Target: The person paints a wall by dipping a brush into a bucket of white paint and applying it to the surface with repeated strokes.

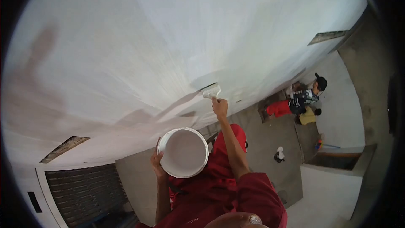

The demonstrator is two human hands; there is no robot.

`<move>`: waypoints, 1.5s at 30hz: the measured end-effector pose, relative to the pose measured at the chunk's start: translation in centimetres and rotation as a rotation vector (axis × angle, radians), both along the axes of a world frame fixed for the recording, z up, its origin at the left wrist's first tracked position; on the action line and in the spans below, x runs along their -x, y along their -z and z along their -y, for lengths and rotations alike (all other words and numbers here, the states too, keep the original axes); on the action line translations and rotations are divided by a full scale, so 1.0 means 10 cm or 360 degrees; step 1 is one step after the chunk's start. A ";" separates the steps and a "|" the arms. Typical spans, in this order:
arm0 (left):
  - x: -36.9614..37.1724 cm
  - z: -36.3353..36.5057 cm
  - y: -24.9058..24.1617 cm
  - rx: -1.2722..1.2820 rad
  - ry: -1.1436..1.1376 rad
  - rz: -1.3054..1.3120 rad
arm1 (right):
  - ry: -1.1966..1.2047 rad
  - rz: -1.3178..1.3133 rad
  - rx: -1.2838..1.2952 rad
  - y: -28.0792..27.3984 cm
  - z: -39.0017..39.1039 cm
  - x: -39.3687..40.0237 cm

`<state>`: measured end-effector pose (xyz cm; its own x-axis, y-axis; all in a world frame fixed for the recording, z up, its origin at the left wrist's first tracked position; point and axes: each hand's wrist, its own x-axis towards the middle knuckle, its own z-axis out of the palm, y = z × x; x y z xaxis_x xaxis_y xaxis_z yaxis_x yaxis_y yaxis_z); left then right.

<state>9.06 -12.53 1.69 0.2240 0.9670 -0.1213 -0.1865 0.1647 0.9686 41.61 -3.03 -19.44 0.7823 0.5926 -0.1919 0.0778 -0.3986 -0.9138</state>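
Observation:
My right hand (219,108) is closed around the handle of a wide paintbrush (211,90) coated in white. The head of the brush meets the white wall (168,59), or is very close to it. My left hand (157,163) grips the side of a round white bucket (160,145), holding it in front of my body below the brush. Pale paint (185,154) shows inside the bucket, though its depth is hard to judge. Streaks and shadows run over the wall around the brush.
Lower right, a person in a black cap and red trousers (279,108) is near another in a yellow top (306,117). Small items (279,154) lie on the grey floor (261,143). A dark metal grille (86,188) is at lower left. Recesses (65,149) interrupt the wall.

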 end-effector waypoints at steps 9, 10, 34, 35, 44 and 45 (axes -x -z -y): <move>0.10 0.05 0.12 0.0027 -0.0101 0.0025 | -0.0666 -0.0703 -0.0705 -3.48 0.31 -0.14; 0.08 0.03 0.09 0.0023 -0.0101 -0.0018 | -0.0702 -0.0664 -0.0720 -3.76 0.33 -0.13; 0.10 0.00 0.39 0.0030 -0.0162 0.0166 | -0.0410 -0.0326 -0.0446 -0.26 0.15 0.53; 0.11 0.01 0.38 0.0039 -0.0157 0.0192 | -0.0400 -0.0358 -0.0326 0.04 0.25 0.55; 0.10 0.01 0.37 -0.0170 -0.0142 0.0057 | -0.0285 -0.0596 -0.0209 -0.88 0.13 0.21; 0.09 0.00 0.36 -0.0184 -0.0147 0.0062 | -0.0336 -0.0562 -0.0237 -1.33 0.09 0.13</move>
